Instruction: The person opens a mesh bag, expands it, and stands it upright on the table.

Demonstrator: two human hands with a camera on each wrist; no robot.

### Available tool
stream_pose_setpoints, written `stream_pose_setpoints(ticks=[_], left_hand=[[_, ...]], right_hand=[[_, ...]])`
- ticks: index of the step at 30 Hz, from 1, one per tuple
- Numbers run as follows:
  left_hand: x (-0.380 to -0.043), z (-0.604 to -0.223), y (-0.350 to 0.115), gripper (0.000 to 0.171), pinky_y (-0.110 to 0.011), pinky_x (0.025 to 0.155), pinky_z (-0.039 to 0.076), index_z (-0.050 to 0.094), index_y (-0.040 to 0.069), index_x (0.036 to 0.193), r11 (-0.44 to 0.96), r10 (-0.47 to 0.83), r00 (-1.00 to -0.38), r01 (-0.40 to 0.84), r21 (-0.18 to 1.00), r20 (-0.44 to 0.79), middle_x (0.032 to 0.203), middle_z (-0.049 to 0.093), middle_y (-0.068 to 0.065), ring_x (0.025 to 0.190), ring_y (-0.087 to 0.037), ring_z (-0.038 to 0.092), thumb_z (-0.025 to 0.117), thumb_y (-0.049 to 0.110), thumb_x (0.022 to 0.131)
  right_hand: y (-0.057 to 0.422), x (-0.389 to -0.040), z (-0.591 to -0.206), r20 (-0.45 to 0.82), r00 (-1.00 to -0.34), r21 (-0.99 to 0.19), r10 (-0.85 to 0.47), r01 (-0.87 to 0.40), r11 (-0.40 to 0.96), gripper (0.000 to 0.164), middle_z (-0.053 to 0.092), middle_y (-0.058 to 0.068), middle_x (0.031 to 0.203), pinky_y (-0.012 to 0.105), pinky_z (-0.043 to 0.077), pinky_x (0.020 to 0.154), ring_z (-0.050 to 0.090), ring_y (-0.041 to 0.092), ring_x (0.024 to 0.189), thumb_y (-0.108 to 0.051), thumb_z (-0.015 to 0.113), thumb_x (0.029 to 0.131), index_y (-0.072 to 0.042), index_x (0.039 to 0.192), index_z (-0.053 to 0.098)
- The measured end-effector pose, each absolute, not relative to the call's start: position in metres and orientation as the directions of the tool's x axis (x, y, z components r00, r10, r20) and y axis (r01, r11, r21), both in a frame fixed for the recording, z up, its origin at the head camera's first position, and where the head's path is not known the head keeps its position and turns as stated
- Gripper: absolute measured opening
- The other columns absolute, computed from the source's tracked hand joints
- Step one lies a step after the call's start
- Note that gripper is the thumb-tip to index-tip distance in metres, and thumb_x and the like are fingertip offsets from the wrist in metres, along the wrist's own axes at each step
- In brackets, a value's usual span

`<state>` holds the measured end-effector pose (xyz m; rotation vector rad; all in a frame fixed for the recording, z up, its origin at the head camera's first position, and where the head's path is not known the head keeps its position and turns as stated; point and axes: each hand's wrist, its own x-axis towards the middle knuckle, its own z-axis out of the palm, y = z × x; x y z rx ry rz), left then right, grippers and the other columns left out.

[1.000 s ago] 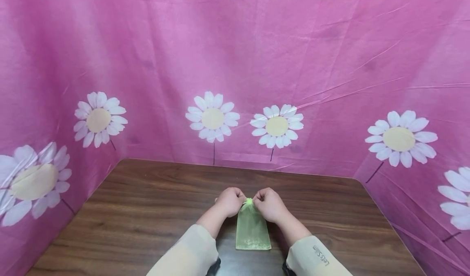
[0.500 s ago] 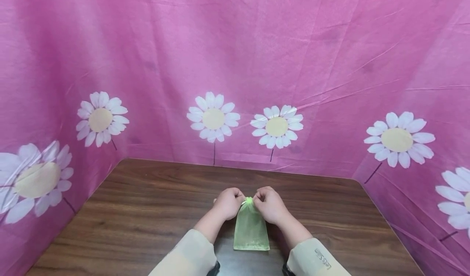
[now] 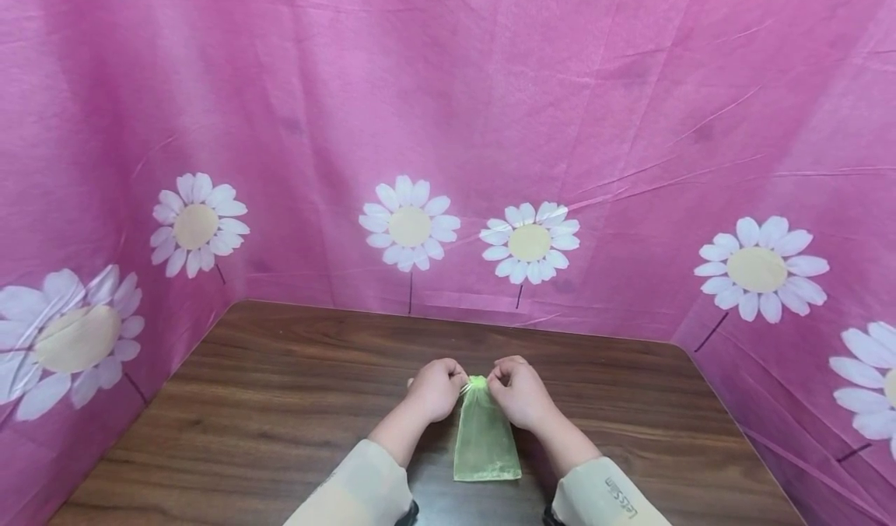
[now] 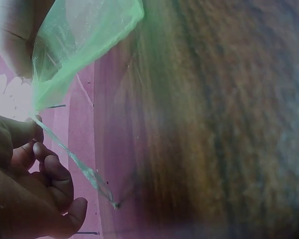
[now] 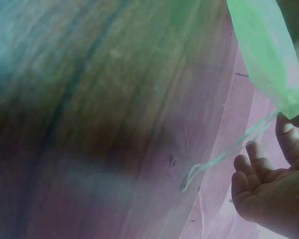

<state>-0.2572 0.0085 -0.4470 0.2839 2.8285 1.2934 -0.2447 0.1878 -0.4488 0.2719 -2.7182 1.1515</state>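
Note:
A light green sheer drawstring pouch (image 3: 486, 440) hangs between the two hands, its neck gathered at the top and its bottom edge toward the person. My left hand (image 3: 435, 390) pinches the drawstring at the left of the neck. In the left wrist view, a thin cord (image 4: 84, 169) trails from those fingertips to a knotted end. On the opposite side, my right hand (image 3: 519, 392) pinches the drawstring beside the neck. A looped cord (image 5: 217, 158) dangles below it in the right wrist view, where the other fingers are loosely bent. Some pale specks show near the pouch's bottom.
A brown wood-grain table (image 3: 294, 386) lies under the hands. Pink cloth (image 3: 448, 106) with printed daisies encloses its back and both sides. Pale sleeves (image 3: 364, 483) cover the forearms.
The pouch swings slightly left, then back to the right, its lower edge ending a little right of before. The right hand shifts slightly right; both hands keep their pinch.

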Motion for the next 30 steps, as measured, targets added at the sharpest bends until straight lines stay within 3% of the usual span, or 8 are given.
stream_pose_setpoints(ticks=[8, 18, 30], left_hand=[[-0.258, -0.452, 0.005, 0.017, -0.053, 0.081, 0.041, 0.068, 0.017, 0.083, 0.657, 0.144, -0.985, 0.164, 0.736, 0.091, 0.084, 0.066, 0.004, 0.087, -0.022, 0.065, 0.068, 0.016, 0.100], [-0.257, -0.451, 0.002, 0.015, -0.063, 0.090, 0.041, 0.068, 0.017, 0.085, 0.664, 0.141, -0.986, 0.159, 0.730, 0.086, 0.091, 0.064, 0.000, 0.093, -0.025, 0.065, 0.068, 0.016, 0.101], [-0.255, -0.448, -0.002, 0.016, -0.064, 0.094, 0.039, 0.066, 0.017, 0.085, 0.683, 0.147, -0.981, 0.191, 0.705, 0.123, 0.090, 0.062, 0.001, 0.094, -0.025, 0.064, 0.068, 0.015, 0.101]], right_hand=[[0.191, -0.245, -0.448, 0.228, -0.969, -0.693, -0.100, -0.233, 0.682, 0.016, 0.068, 0.021, 0.117, 0.050, 0.051, 0.097, 0.065, 0.038, 0.115, -0.001, 0.067, 0.089, -0.009, 0.075, 0.068], [0.196, -0.244, -0.449, 0.204, -0.975, -0.698, -0.084, -0.206, 0.686, 0.018, 0.067, 0.024, 0.122, 0.052, 0.049, 0.101, 0.063, 0.039, 0.119, -0.001, 0.065, 0.091, -0.010, 0.076, 0.067], [0.199, -0.243, -0.446, 0.205, -0.975, -0.686, -0.090, -0.209, 0.697, 0.019, 0.066, 0.022, 0.121, 0.051, 0.050, 0.099, 0.062, 0.038, 0.120, -0.001, 0.065, 0.093, -0.010, 0.077, 0.068]])
